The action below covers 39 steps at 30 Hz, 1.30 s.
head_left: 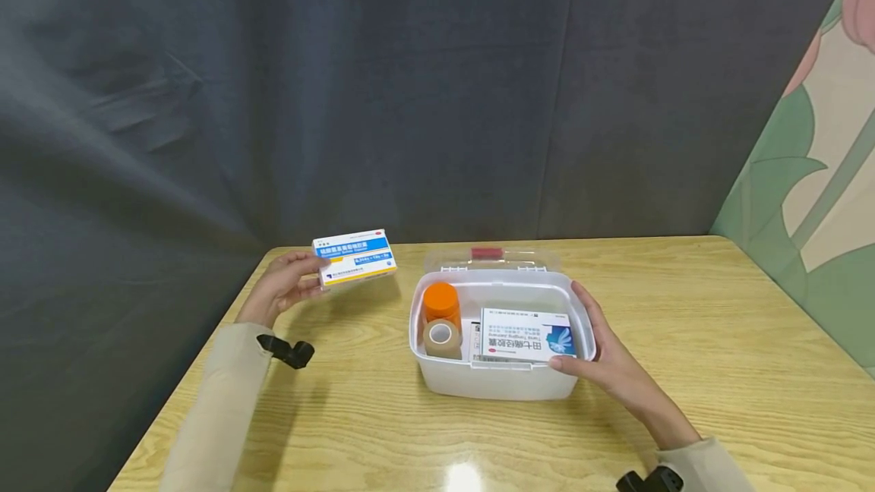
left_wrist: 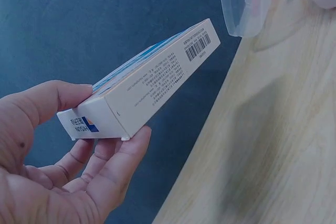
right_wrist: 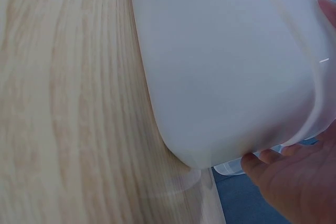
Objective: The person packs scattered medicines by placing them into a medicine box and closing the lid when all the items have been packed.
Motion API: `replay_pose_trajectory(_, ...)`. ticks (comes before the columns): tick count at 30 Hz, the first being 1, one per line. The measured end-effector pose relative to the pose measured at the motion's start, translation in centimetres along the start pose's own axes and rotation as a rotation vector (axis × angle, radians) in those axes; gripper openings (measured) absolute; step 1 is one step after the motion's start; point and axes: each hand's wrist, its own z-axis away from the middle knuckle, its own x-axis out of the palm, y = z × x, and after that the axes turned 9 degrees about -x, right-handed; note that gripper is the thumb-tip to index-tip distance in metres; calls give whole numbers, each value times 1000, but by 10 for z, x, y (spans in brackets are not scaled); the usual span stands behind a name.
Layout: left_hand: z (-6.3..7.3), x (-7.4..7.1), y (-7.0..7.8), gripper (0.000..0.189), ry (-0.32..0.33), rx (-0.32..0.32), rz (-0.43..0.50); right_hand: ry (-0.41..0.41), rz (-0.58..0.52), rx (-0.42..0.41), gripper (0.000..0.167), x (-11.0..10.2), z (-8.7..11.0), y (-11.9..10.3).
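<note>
My left hand (head_left: pixel 283 284) holds a white and blue medicine box (head_left: pixel 355 256) by one end, raised above the table. Its thumb lies on the printed face and the fingers are underneath, as the left wrist view shows. To the right stands a white plastic storage box (head_left: pixel 494 384), its clear lid swung back behind it. My right hand (head_left: pixel 611 359) grips the right end of that box, thumb over the front rim and fingers along the side wall. Inside are an orange bottle (head_left: pixel 441 304), a tan tape roll (head_left: pixel 442 339) and another medicine box (head_left: pixel 525 333).
The light wooden table (head_left: pixel 362 431) carries the storage box near its middle. Behind the far edge hangs a dark curtain (head_left: pixel 424 97). The clear lid (head_left: pixel 529 257) with a red latch (head_left: pixel 487 253) sticks out behind the box. A patterned wall (head_left: pixel 813 196) stands at the right.
</note>
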Motion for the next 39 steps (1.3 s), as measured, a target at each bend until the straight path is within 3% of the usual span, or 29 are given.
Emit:
replay_pose_trajectory(6,7,3,8,33,-13,29,2,-1,4,-8,107,-1,-1,2)
replay_pose_trajectory(16,18,21,23,32,-33,72,-9,3,5,-5,106,-1,0,3)
replay_pose_trajectory(30,30,48,29,31,-118,106,19,2,-3,-3,106,-2,0,3)
replay_pose_trajectory(39,38,64,32,31,-155,169,11,1,-10,-8,106,-1,0,3)
